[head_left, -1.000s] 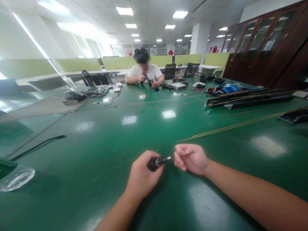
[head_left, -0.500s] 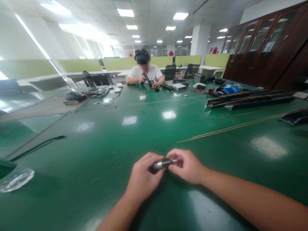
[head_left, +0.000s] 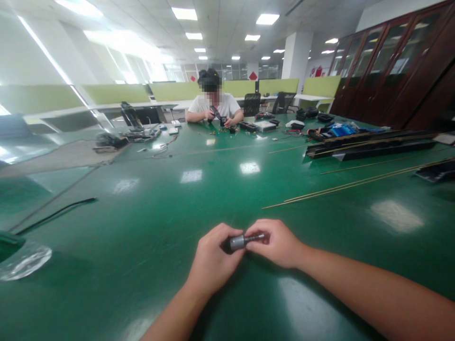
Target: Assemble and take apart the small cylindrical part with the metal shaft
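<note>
A small silver and dark cylinder with a thin shaft lies across between my hands, close above the green table; its exact kind is unclear. My left hand is closed around the thick end, with thumb and fingers hiding its dark rear. From the other side, my right hand pinches the narrow part with thumb and fingertips. The shaft's bright tip sticks out toward my right palm. Both hands sit near the middle of the table's near part.
Thin brass-coloured rods stretch over the green table at right, near black metal channels. At left are a black cable and a clear plastic object. Across the table a person handles a dark tool among small parts.
My right fingertips have shifted slightly left along the narrow part, close against the silver body. The left hand keeps its hold, and the silver body looks slightly turned.
</note>
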Tool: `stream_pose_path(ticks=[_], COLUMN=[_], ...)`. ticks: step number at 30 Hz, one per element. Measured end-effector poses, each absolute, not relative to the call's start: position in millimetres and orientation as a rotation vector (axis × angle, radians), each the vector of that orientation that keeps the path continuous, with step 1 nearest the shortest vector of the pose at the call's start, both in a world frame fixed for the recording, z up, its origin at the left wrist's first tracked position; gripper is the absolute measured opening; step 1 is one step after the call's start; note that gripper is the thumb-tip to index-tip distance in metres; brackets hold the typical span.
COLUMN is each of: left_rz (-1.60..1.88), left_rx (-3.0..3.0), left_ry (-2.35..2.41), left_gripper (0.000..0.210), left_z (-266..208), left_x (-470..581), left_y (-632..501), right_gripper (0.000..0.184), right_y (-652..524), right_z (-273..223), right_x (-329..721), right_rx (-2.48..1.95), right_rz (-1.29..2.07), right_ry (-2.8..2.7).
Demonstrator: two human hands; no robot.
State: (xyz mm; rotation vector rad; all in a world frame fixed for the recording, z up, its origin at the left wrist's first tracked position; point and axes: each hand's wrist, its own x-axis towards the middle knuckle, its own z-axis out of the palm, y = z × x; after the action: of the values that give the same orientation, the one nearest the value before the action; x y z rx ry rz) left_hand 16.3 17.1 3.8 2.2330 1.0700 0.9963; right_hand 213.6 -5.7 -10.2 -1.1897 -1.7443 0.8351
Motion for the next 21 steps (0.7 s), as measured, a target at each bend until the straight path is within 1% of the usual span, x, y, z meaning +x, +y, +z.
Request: stream_pose_path(ticks=[21], left_rz=[0.983], left_rx=[2.183], left_ry=[1.129], left_gripper=[0.015], left_z=[4.3], left_x=[13.9], left_y=[20.6], right_gripper=[0.011], right_y=[-4.0], right_z=[-11.5], right_x=[212.9], right_rx=[-1.208], right_rz=[0.887], right_ry=[-1.693])
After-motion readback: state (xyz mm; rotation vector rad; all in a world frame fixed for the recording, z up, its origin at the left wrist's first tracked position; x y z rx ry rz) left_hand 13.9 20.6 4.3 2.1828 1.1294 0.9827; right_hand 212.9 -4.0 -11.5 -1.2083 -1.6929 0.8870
